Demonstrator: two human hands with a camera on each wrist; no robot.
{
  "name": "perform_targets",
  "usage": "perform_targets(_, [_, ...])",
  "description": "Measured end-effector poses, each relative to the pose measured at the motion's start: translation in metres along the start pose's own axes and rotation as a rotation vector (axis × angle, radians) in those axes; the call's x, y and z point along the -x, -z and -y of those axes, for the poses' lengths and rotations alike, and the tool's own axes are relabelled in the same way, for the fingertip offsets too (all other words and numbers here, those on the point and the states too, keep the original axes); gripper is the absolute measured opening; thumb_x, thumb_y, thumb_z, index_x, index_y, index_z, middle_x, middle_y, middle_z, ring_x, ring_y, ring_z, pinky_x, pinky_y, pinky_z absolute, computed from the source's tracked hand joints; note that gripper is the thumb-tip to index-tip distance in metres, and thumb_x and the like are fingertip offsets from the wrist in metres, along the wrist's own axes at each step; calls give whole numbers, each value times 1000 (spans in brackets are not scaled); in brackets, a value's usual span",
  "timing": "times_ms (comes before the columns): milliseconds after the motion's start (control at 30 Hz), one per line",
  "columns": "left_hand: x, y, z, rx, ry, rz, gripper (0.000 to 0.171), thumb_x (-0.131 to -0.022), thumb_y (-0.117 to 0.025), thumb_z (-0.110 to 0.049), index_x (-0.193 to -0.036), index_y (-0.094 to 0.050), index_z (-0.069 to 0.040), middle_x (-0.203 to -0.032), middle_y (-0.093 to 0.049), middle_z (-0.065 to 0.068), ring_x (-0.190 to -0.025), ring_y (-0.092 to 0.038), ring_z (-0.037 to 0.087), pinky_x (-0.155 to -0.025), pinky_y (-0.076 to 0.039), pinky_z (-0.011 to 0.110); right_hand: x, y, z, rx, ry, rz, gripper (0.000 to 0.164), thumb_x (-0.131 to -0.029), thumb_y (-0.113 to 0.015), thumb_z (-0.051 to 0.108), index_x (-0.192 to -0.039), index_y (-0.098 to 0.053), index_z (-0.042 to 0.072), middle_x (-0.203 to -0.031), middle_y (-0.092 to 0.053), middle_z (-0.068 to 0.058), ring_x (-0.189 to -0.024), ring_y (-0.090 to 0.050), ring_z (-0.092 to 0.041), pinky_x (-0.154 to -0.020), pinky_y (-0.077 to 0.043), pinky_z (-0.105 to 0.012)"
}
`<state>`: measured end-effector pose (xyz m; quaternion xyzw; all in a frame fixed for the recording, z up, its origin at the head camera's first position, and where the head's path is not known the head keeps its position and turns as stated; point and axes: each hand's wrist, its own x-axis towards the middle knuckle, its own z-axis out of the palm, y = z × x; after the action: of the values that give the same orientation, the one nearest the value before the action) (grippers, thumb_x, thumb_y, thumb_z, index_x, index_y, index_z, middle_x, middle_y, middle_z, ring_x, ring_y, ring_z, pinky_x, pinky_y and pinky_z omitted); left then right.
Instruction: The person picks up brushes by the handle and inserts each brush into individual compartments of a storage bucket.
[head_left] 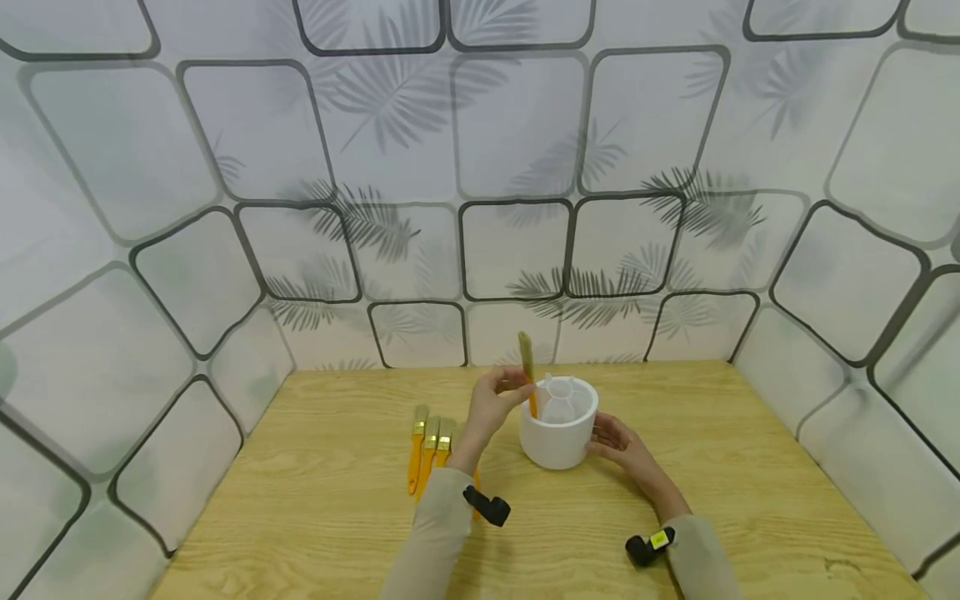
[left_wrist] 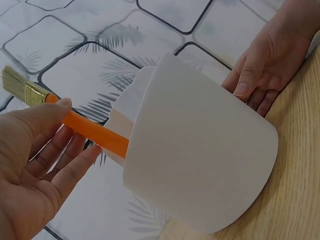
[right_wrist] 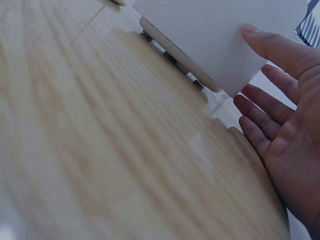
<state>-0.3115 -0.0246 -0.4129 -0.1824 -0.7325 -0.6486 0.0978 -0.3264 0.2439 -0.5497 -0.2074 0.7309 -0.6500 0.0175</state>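
My left hand [head_left: 491,410] pinches a paintbrush [left_wrist: 95,134] by its orange handle, thumb on one side and fingers on the other. Bristles point up, and the handle's lower end is inside the rim of a white round holder [head_left: 555,446], which hides its tip. Inside the holder, translucent white dividers [head_left: 558,408] show in the head view. At the holder's right side is my right hand [head_left: 626,450]. Its thumb [right_wrist: 260,37] lies against the white wall, and the other fingers extend loosely along the lower edge.
Several more orange-handled paintbrushes [head_left: 417,450] lie on the wooden table [head_left: 322,467] left of the holder, bristles away from me, partly covered by my left forearm. Patterned wall covering [head_left: 517,250] rises behind the table and along both sides. Dark feet [right_wrist: 198,85] show under the holder.
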Motion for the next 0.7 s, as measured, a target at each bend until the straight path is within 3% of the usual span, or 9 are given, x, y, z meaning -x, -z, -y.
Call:
perform_targets(267, [0,-2,3,-12,6,5,26,-82,-68,-3,-104,-62,8,-101,-63,26,-94,-62,37,-74,-53,26,-1,0,1,4,-18,-3,59,-87,-64,11,-138,-37,4,-134,-46,-7,-114,-51,-2,-91,-45,-16])
perform_targets(500, [-9,-7,36,-19,8,-8,27,-81,-71,-9,-105,-65,3,-100,-66,20,-93,-64,33,-73,-54,29,-1,1,0,1,-16,3,59,-87,-64,11,-138,-37,3,-134,-47,-6,-114,-51,-3,-91,-45,-17])
perform_targets(700, [-10,-9,41,-71,2,-13,26,-80,-72,-16,-102,-68,-3,-96,-68,13,-90,-64,26,-82,-52,37,-1,1,-2,5,-11,-3,57,-87,-63,9,-138,-37,3,-135,-45,-14,-114,-51,-4,-91,-45,-16])
